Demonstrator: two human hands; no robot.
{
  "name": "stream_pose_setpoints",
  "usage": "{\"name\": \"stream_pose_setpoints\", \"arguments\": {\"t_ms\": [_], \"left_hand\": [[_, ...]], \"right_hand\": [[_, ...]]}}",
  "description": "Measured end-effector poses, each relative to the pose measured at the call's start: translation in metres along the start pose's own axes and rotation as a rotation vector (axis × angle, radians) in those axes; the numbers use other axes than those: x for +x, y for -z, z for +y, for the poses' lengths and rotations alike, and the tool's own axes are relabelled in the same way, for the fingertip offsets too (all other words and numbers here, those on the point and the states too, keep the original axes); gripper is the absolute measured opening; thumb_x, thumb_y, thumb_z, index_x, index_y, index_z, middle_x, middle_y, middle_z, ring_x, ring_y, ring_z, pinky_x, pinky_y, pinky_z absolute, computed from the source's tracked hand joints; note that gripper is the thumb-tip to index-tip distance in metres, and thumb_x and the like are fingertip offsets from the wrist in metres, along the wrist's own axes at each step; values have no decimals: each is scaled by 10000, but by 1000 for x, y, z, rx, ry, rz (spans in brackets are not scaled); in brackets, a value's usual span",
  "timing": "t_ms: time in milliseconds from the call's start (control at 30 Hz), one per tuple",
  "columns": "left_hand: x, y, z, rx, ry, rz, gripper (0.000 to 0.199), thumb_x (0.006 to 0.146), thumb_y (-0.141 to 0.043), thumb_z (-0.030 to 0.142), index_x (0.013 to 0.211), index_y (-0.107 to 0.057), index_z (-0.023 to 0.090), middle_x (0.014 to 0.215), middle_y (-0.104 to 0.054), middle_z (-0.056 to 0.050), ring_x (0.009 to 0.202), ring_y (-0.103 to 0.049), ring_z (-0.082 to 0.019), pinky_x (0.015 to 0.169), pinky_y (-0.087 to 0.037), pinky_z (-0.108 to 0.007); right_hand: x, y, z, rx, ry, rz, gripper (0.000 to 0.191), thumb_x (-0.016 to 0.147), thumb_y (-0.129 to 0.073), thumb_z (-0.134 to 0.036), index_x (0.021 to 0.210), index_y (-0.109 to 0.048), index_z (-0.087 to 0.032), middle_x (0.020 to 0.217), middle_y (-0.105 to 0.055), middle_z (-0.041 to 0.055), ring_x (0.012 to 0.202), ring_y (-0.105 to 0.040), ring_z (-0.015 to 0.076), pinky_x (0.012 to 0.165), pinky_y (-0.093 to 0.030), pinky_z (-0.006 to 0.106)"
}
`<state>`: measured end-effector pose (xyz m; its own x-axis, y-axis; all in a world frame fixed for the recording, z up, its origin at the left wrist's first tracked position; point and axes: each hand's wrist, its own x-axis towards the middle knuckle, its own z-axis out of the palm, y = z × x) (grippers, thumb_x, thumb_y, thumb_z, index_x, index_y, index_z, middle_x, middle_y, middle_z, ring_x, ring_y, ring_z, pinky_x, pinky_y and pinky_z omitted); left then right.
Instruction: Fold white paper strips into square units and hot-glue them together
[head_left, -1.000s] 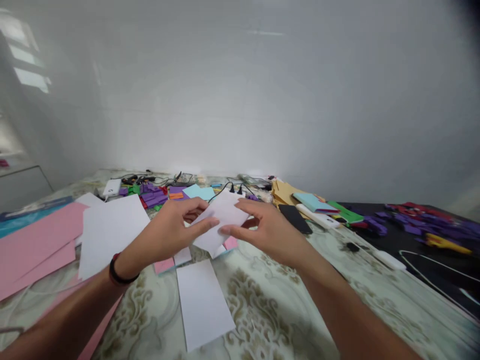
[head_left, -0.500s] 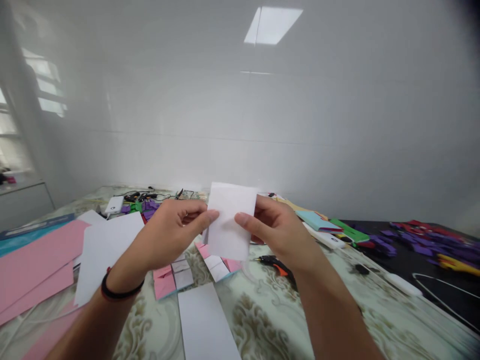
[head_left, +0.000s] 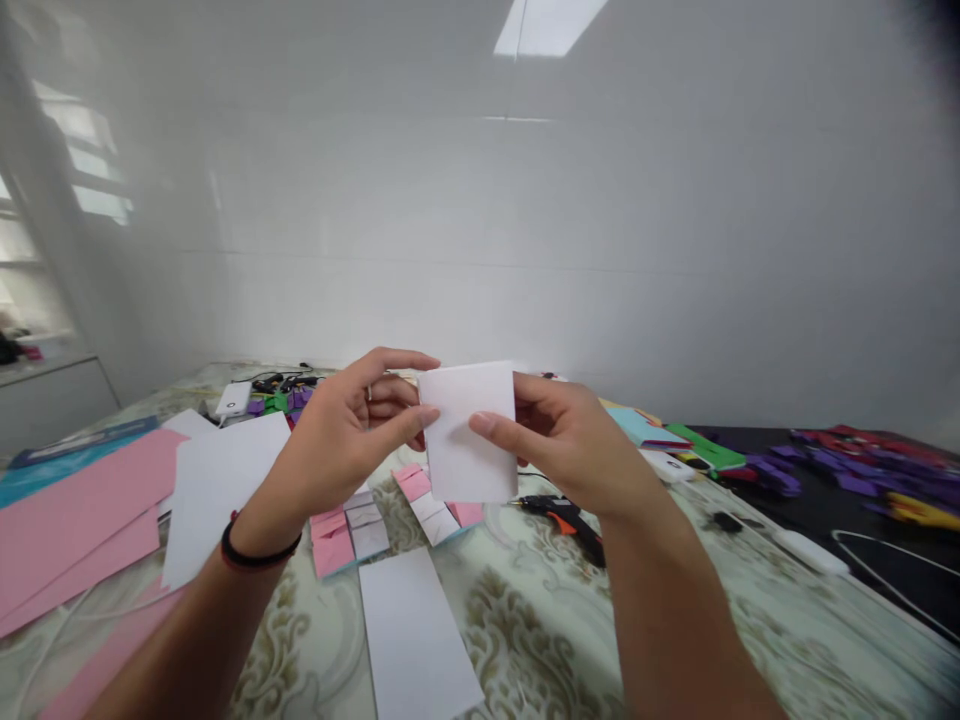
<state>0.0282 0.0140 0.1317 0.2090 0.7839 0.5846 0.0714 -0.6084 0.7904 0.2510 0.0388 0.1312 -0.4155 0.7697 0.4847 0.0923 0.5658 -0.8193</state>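
A folded white paper (head_left: 472,450) is held up above the table between my two hands. My left hand (head_left: 352,420) pinches its left edge, thumb on the front, with the index finger stretched along the top left corner. On the right edge my right hand (head_left: 566,440) grips it, thumb across the front and fingers behind. Beneath lies a white paper strip (head_left: 416,635) on the patterned tablecloth. Two pink and white folded pieces, one at the left (head_left: 349,530) and one nearer the middle (head_left: 435,510), rest just beyond the strip.
A black and orange glue gun (head_left: 574,522) lies right of centre. Pink sheets (head_left: 82,510) and white sheets (head_left: 225,480) spread at the left. Purple pieces (head_left: 847,470) cover a black surface at the right, beside a white cable (head_left: 892,570). A white wall stands behind.
My left index finger has lifted to the paper's top corner. The held paper's edges are more closely aligned and it looks more upright. The view has tilted slightly.
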Motion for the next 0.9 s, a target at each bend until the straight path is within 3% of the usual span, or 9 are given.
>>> {"name": "stream_pose_setpoints", "arguments": {"t_ms": [433,700,900], "left_hand": [[-3,-5,6,45,-38,56,304,869,-779,230,1164,-713,211,748,-740,5,662,-731,-151,655,-617,-244],[-2,-3,4,55,-29,108,402,858,-787,233,1246,-682,220,739,-709,15,673,-725,-158,673,-630,-264],[1,-2,1,102,-41,155,359,859,-791,232,1203,-688,212,729,-685,32,666,-718,-132,650,-611,-219]], "right_hand": [[0,0,-1,57,-6,49,334,856,-797,-479,1039,-761,-201,942,-785,66,794,-746,210,600,-608,271],[5,5,4,91,-70,1,364,854,-783,-530,979,-751,-189,894,-753,54,724,-687,164,568,-543,245],[7,9,7,-2,-103,-141,328,868,-777,-487,1010,-803,-192,1010,-800,76,844,-726,201,694,-578,290]]}}
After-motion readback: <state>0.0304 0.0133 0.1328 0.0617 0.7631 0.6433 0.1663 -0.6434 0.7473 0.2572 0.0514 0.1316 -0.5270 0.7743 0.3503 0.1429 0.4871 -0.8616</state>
